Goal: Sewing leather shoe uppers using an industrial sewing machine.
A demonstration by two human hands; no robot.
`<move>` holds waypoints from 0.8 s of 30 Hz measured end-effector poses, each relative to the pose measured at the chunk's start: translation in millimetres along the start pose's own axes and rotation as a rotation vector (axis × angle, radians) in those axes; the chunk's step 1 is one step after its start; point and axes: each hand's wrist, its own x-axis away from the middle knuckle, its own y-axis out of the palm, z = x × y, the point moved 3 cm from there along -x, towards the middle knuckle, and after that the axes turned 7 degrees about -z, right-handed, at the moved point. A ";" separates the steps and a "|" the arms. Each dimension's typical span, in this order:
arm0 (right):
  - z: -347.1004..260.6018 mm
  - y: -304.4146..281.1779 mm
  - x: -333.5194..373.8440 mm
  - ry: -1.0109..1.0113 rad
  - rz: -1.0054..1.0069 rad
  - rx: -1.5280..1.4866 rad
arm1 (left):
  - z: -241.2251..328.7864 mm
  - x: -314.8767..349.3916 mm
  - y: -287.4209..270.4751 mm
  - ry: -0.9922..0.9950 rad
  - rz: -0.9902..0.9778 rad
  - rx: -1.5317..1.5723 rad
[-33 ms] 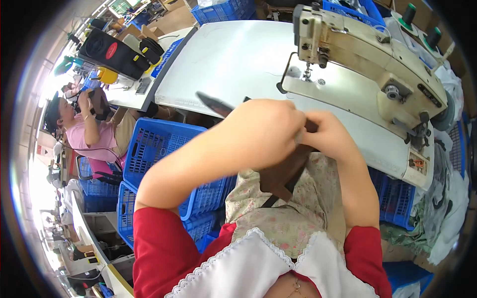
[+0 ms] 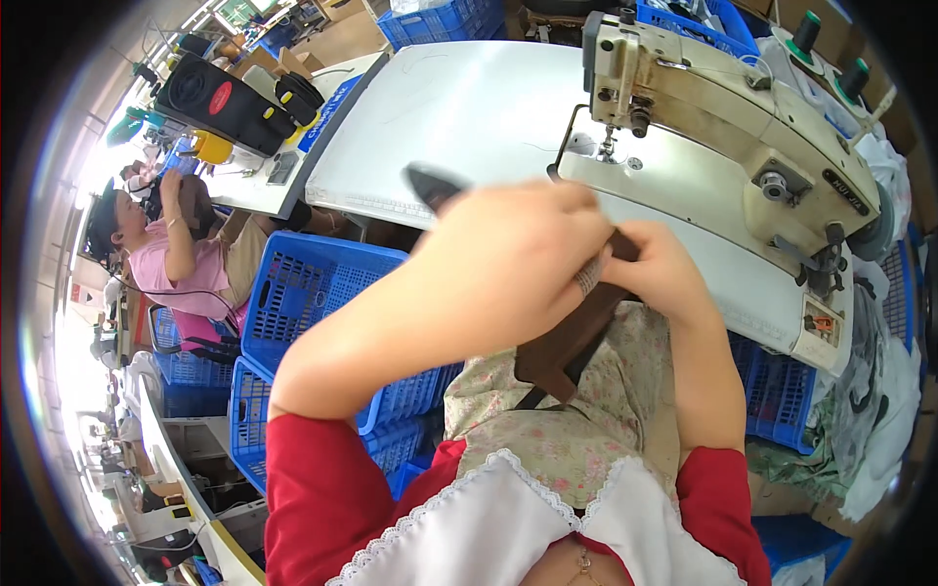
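My left hand (image 2: 532, 239) is closed, its back toward me, over the upper part of a brown piece of leather-like material (image 2: 555, 356). The piece hangs down in front of my lap, with a dark strip along it. Against it my right hand (image 2: 657, 264) is closed too, thumb and fingers pinching its upper edge beside the left fingers. A dark, pointed flat thing (image 2: 433, 186) sticks out beyond my left hand; it is blurred and I cannot tell its kind. A silvery ribbed band (image 2: 588, 276) shows at a left finger. My fingertips are mostly hidden.
A cream sewing machine (image 2: 723, 127) stands on the white table (image 2: 440, 107) ahead. Blue crates (image 2: 313, 283) are stacked at my left. Green thread cones (image 2: 806, 31) stand at the far right. A co-worker in pink (image 2: 161, 259) sits at the left.
My left hand has shifted slightly to the right, and the dark pointed thing has swung up and right with it. More of the brown piece shows below my hands.
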 end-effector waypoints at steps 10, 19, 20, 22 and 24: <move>89.3 -20.8 30.6 -0.319 0.237 -0.703 | -132.9 102.0 114.5 -0.828 0.265 1.292; 131.6 -2.3 26.9 -0.339 0.282 -0.835 | -104.8 75.1 124.0 -0.394 0.226 1.965; 133.4 0.6 26.0 -0.336 0.280 -0.834 | -105.5 74.7 124.8 -0.395 0.230 1.967; 137.2 2.7 26.4 -0.308 0.328 -0.773 | -106.4 69.7 128.6 -0.400 0.159 1.882; 149.6 0.8 32.0 -0.209 0.382 -0.847 | -102.8 65.8 122.0 -0.377 0.108 1.875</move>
